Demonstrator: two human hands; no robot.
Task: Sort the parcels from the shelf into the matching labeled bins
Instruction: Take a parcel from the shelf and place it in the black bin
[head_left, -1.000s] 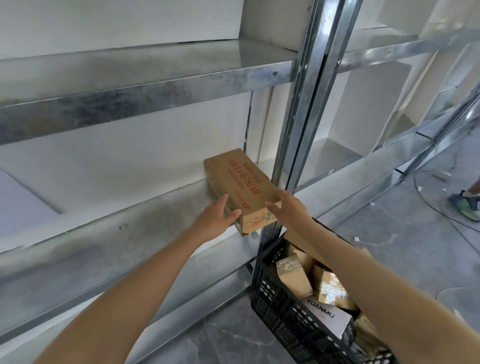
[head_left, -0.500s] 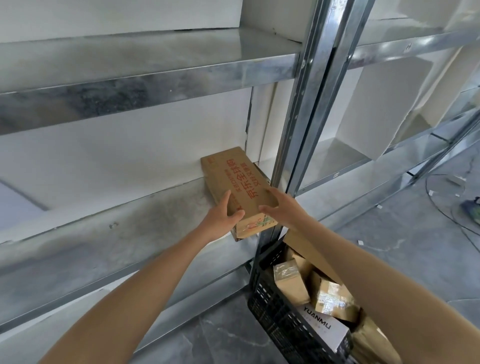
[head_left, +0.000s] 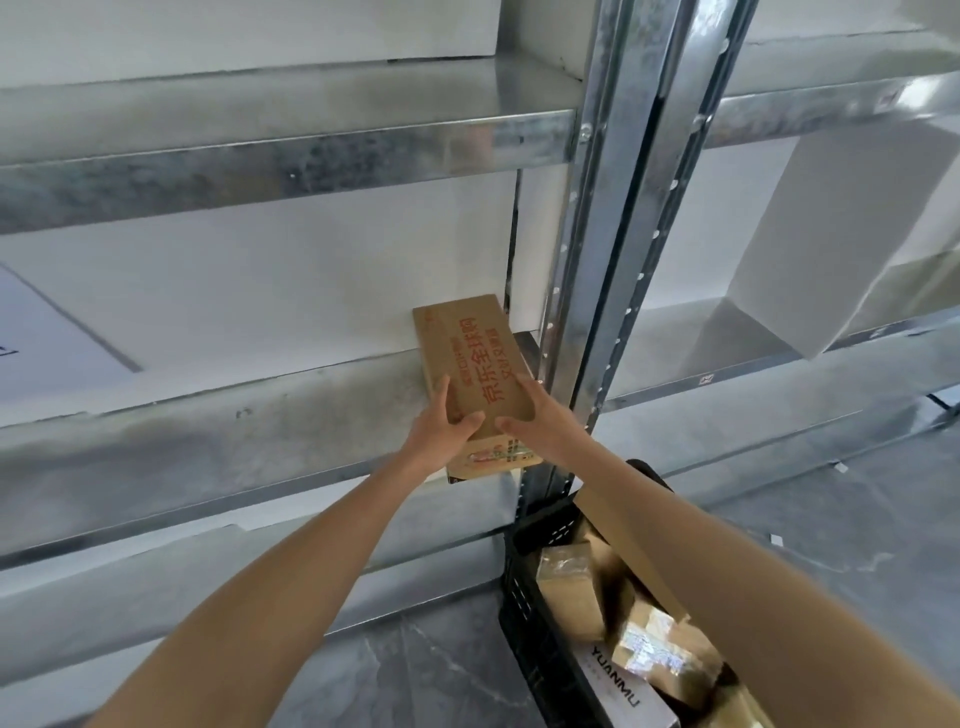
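Note:
A long brown cardboard parcel (head_left: 467, 353) with red print lies on the metal shelf (head_left: 208, 447), its near end sticking out over the shelf's front edge beside the upright post. My left hand (head_left: 441, 426) grips the parcel's left side with the thumb on top. My right hand (head_left: 540, 421) holds its right side, fingers laid over the top face. A black plastic crate (head_left: 540, 649) on the floor below right holds several taped parcels (head_left: 654, 654).
A galvanised upright post (head_left: 608, 260) stands just right of the parcel. An upper shelf (head_left: 260, 150) runs overhead. A second shelving bay (head_left: 779, 374) continues to the right. Grey floor (head_left: 857, 519) lies to the right of the crate.
Both hands have closed in from the parcel's near end onto its sides and top. The camera has moved closer to the shelf.

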